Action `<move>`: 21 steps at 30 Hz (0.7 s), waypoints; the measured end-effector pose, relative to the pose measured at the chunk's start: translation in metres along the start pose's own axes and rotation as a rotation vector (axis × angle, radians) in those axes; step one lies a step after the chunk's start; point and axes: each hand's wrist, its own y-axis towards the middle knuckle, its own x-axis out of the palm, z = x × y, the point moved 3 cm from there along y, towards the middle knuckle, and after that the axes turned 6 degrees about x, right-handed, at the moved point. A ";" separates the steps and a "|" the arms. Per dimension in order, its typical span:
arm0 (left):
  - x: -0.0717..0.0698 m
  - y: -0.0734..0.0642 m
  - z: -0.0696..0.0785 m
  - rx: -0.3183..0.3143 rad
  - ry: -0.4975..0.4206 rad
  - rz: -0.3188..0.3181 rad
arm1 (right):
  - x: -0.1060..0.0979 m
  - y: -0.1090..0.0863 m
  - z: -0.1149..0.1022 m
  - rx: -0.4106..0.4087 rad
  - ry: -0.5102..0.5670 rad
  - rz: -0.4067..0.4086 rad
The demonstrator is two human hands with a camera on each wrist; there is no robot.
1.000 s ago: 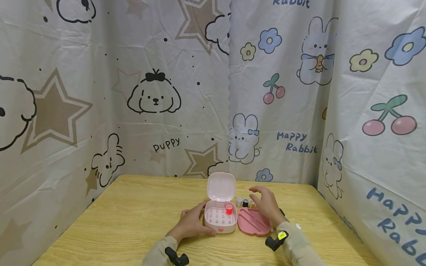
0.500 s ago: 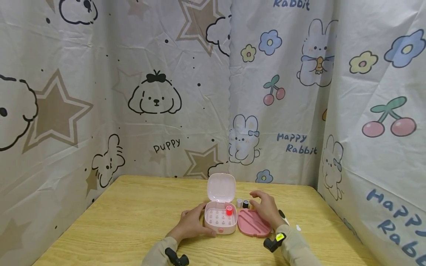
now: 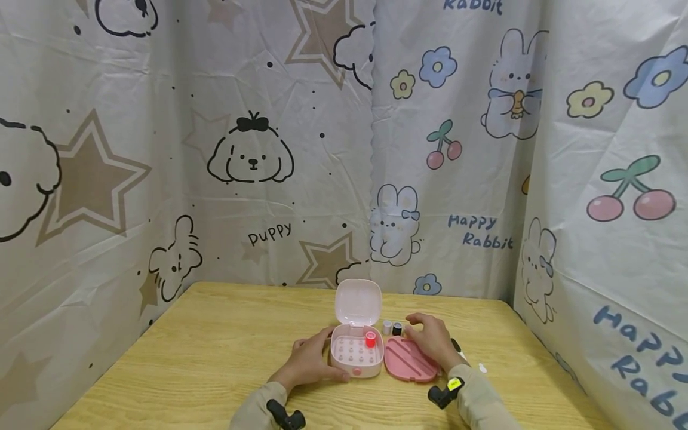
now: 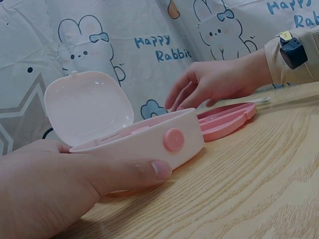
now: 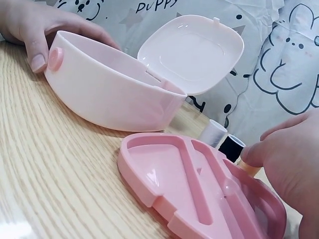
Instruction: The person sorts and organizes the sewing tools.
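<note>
My left hand (image 3: 312, 360) grips the left side of a pale pink sewing box (image 3: 357, 371), thumb along its front near the round button. Its lid (image 3: 358, 301) stands raised. Rows of small pegs fill the box floor, and a red thread spool (image 3: 370, 339) stands at the back right. My right hand (image 3: 430, 339) reaches over the pink tray (image 5: 154, 174), its thumb and fingers at an orange thread spool (image 5: 249, 168), mostly hidden under them. Beside it stand a black thread spool (image 5: 231, 148) and a white thread spool (image 5: 213, 132).
The tray lies right of the box on the wooden table (image 3: 226, 334). Right of my right hand a small white item (image 3: 482, 368) lies on the table, and a dark-ended object (image 3: 455, 345) shows partly behind the wrist. Printed curtains (image 3: 258, 209) enclose the table.
My right hand has lowered onto the orange thread spool, its fingers drawing in around it. The left hand keeps its hold on the sewing box, which stays put.
</note>
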 end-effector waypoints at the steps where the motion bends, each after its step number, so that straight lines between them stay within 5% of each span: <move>1: 0.000 0.000 0.000 0.001 0.005 0.000 | 0.001 0.000 0.000 0.002 -0.005 -0.002; 21: 0.001 0.000 -0.002 0.010 -0.003 0.004 | 0.004 -0.001 -0.001 -0.009 -0.075 -0.003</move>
